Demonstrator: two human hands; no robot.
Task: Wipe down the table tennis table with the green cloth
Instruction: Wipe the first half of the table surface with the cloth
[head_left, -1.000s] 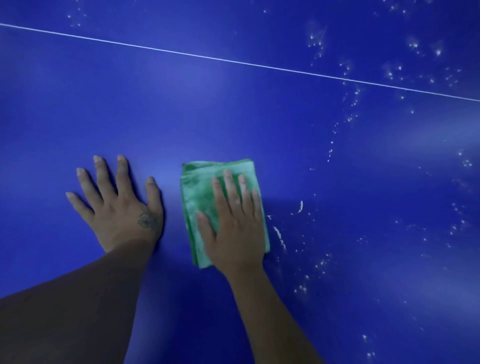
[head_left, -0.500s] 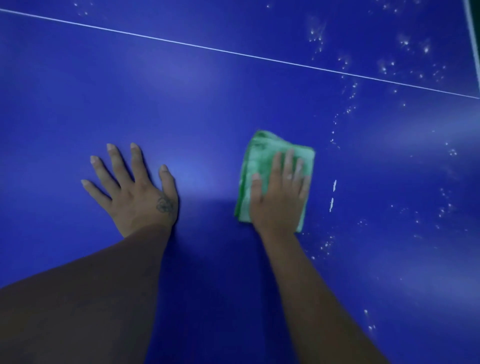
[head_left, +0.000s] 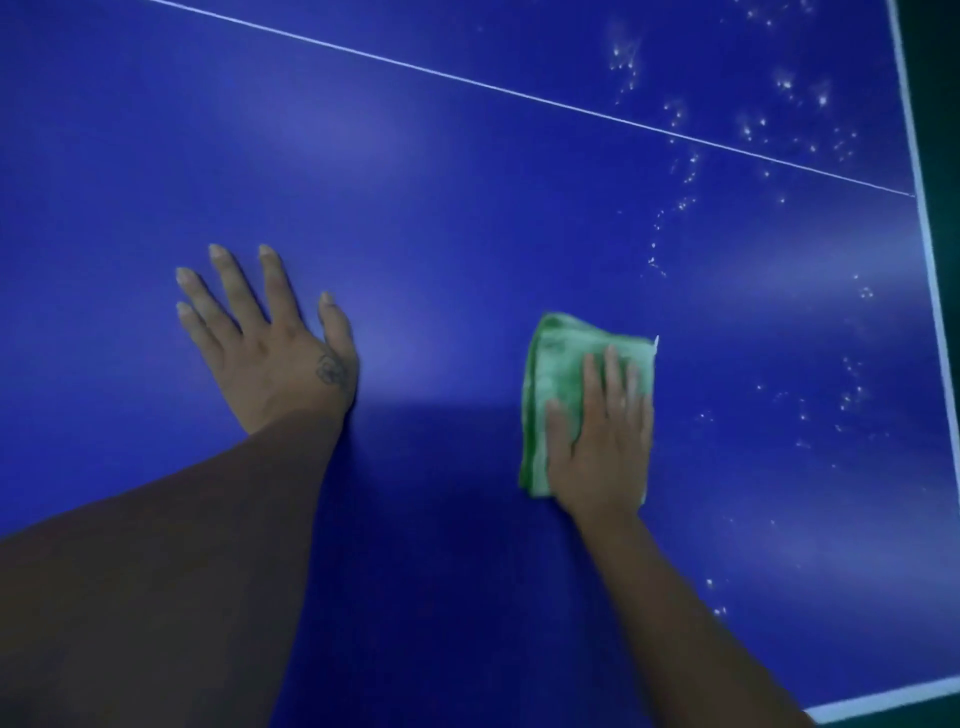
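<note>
Green cloth beneath flat right hand, fingers together; left hand splayed on blue table tennis table.

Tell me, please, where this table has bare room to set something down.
Bare blue lies between the left hand and the green cloth under the right hand, and beyond the left hand to the white line. Right of the cloth, white specks crowd the surface.

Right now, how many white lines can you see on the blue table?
3. A thin line slants across the top, a side line runs down the right edge, an end line follows the near edge at bottom right. More may lie outside the view.
</note>
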